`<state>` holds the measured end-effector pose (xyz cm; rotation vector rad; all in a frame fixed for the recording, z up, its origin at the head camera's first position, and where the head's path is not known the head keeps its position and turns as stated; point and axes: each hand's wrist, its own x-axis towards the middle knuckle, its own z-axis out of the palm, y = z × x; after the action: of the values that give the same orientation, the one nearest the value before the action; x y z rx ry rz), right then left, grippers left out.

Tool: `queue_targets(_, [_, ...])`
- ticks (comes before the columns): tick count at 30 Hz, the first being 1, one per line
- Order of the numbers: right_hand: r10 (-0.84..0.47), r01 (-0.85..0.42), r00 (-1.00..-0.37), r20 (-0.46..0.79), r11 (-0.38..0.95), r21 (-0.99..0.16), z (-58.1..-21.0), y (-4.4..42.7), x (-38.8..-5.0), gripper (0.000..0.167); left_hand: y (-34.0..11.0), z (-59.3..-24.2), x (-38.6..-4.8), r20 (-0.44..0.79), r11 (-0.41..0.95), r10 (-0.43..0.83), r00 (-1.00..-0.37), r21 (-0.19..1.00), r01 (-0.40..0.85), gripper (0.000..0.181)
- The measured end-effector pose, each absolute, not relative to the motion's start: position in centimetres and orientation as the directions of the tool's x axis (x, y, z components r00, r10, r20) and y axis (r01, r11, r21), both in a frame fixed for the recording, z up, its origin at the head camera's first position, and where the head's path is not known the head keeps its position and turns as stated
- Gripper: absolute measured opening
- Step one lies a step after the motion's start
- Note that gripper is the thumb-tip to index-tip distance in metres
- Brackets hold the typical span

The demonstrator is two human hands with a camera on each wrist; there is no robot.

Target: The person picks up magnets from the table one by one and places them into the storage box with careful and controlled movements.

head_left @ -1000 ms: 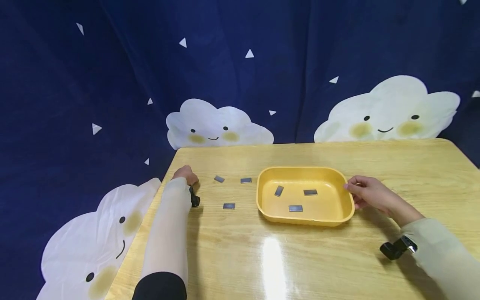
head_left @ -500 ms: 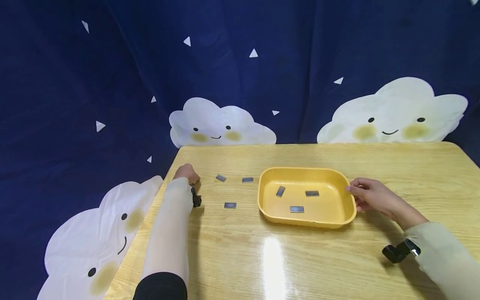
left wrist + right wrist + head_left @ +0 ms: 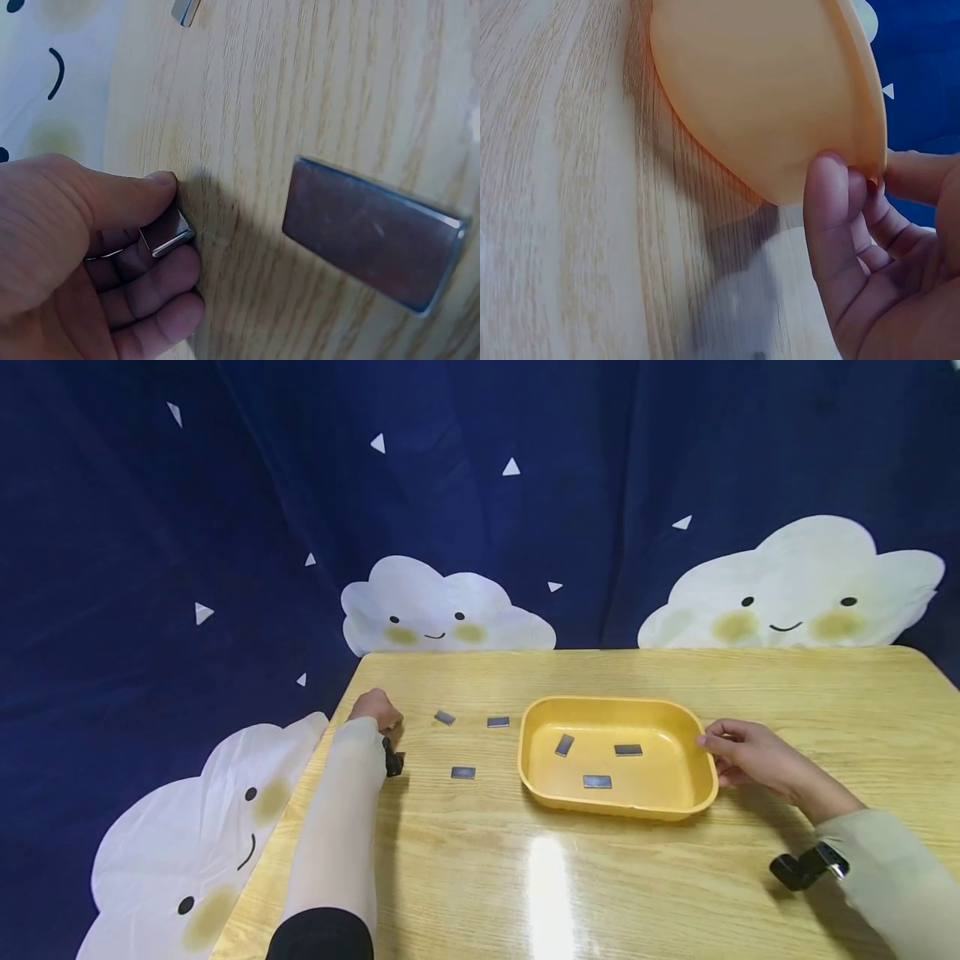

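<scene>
My left hand [image 3: 375, 708] is low over the table's left side. In the left wrist view its thumb and curled fingers hold a small shiny metal block [image 3: 166, 234], partly hidden by the thumb. A larger-looking metal block [image 3: 375, 234] lies beside it on the wood. My right hand [image 3: 753, 762] grips the rim of a yellow plastic tray [image 3: 615, 713] at its right end, thumb on one side and fingers on the other. Inside the tray lie three flat metal blocks, one of them a metal block [image 3: 597, 782] near the front.
Between the left hand and the tray, three metal blocks lie apart on the wooden table [image 3: 450, 860], one a metal block [image 3: 462, 772] nearer the front. A dark blue curtain [image 3: 450, 485] with clouds hangs behind the table and along its left side.
The head view has shifted slightly. Both hands keep their places, and the tray and the blocks show no clear movement on the table.
</scene>
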<state>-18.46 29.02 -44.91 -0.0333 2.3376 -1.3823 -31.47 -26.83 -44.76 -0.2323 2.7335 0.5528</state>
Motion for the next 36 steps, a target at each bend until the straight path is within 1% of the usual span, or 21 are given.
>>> queue_targets(4, [-0.232,0.182,-0.916,-0.327,0.485,-0.855,-44.9,29.1,-18.3,0.04,-26.8,-44.8,-31.4,-0.363,0.903,-0.096,-0.927,0.359,-0.234,0.036])
queue_targets(7, [-0.232,0.183,-0.918,-0.322,0.472,-0.862,-44.9,29.0,-18.2,0.039,-26.8,-44.9,-31.5,-0.362,0.901,-0.098,-0.927,0.363,-0.237,0.033])
queue_targets(10, [-0.231,0.185,-0.917,-0.324,0.472,-0.862,-45.0,29.0,-18.2,0.038,-27.1,-45.2,-31.5,-0.35,0.91,-0.08,-0.933,0.356,-0.212,0.031])
queue_targets(16, [-0.23,0.184,-0.918,-0.323,0.474,-0.861,-45.1,29.0,-18.3,0.04,-27.8,-45.5,-31.5,-0.314,0.927,-0.037,-0.949,0.343,-0.149,0.042])
queue_targets(23, [-0.225,0.182,-0.919,-0.324,0.487,-0.854,-45.0,28.9,-18.4,0.039,-27.9,-45.1,-31.2,-0.297,0.942,-0.034,-0.954,0.308,-0.129,0.028])
queue_targets(25, [-0.225,0.18,-0.919,-0.323,0.488,-0.854,-45.1,29.0,-18.4,0.04,-27.8,-45.0,-31.2,-0.305,0.943,-0.035,-0.952,0.305,-0.133,0.029])
queue_targets(29, [-0.224,0.182,-0.919,-0.325,0.49,-0.853,-45.2,29.0,-18.4,0.04,-27.7,-44.8,-31.2,-0.317,0.943,-0.016,-0.948,0.312,-0.12,0.039])
queue_targets(31, [-0.224,0.184,-0.918,-0.327,0.488,-0.853,-45.2,29.0,-18.4,0.04,-27.6,-44.7,-31.2,-0.313,0.939,-0.007,-0.95,0.324,-0.114,0.041])
queue_targets(33, [-0.227,0.182,-0.919,-0.324,0.484,-0.856,-45.2,29.0,-18.4,0.04,-27.5,-44.6,-31.3,-0.293,0.938,-0.003,-0.956,0.331,-0.104,0.039])
queue_targets(36, [-0.231,0.177,-0.92,-0.316,0.476,-0.862,-45.1,29.0,-18.4,0.039,-27.2,-44.3,-31.2,-0.263,0.94,-0.001,-0.965,0.33,-0.091,0.031])
